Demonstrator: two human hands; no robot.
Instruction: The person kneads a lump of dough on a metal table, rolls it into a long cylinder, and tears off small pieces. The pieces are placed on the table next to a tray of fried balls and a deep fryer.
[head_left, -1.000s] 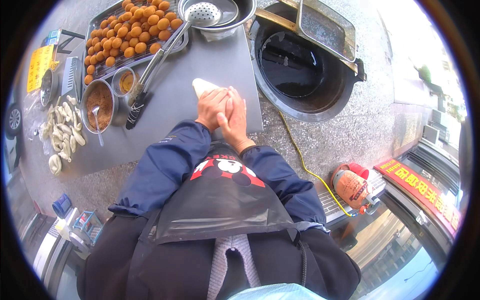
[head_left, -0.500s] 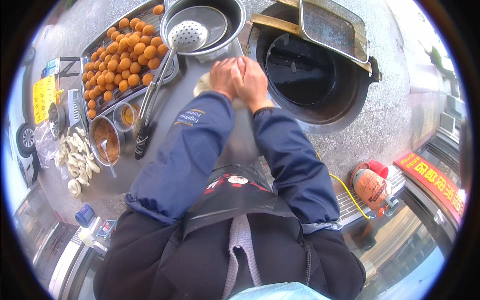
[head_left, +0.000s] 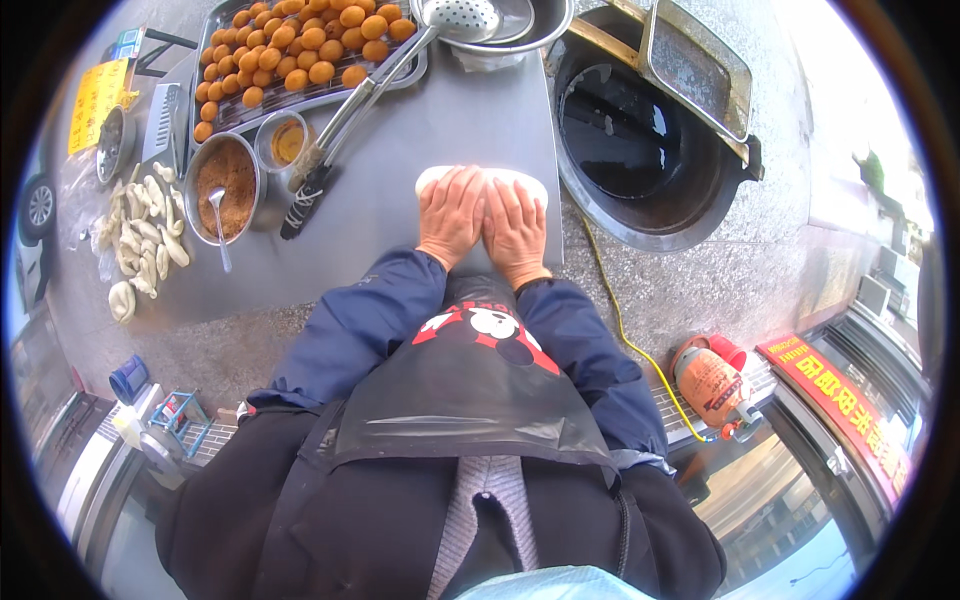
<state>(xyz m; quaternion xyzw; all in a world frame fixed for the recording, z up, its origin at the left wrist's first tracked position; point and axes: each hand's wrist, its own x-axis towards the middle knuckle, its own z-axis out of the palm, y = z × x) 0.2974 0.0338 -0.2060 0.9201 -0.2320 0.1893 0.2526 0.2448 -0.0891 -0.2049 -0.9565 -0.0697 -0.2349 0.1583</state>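
Observation:
On the steel table (head_left: 390, 200), my left hand (head_left: 450, 210) and my right hand (head_left: 513, 225) lie side by side over a white dough roll (head_left: 430, 180), fingers together and curved onto it. Left of them, tongs and a perforated skimmer (head_left: 462, 18) lie beside a bowl of brown crumbly filling (head_left: 225, 178) with a spoon in it, and a small cup of amber liquid (head_left: 287, 142).
A rack of fried balls (head_left: 295, 45) sits at the back left. Pale dough pieces (head_left: 145, 230) lie at left. Right of the table are a dark pot of liquid (head_left: 620, 135) with a mesh basket (head_left: 697, 70) on it, a yellow hose and an orange gas cylinder (head_left: 708, 380).
My hands, clasped over the dough before, now lie parallel on it, the right one beside the left. The dough roll now stretches sideways under both. The view has shifted.

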